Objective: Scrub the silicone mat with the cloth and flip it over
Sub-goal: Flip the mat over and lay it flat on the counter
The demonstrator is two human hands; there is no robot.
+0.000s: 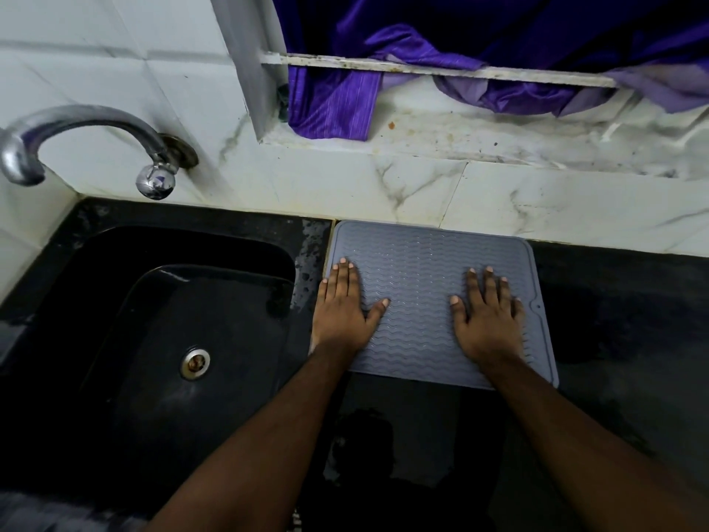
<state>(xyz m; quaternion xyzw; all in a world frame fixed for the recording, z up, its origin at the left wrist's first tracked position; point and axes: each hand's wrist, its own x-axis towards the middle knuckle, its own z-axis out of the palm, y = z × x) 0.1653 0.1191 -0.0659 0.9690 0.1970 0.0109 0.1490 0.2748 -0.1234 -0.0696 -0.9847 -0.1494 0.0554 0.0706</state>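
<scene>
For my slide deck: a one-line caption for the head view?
Both hands, left hand and right hand, rest flat on a grey silicone mat beside the sink.

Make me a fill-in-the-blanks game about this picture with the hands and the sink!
1. Both hands, left hand and right hand, lie flat on the grey ____.
2. The mat lies to the ____ of the black sink.
3. The tap sticks out of the wall above the ____.
4. The cloth hanging by the window is ____ in colour.

Missing words: mat; right; sink; purple
</scene>
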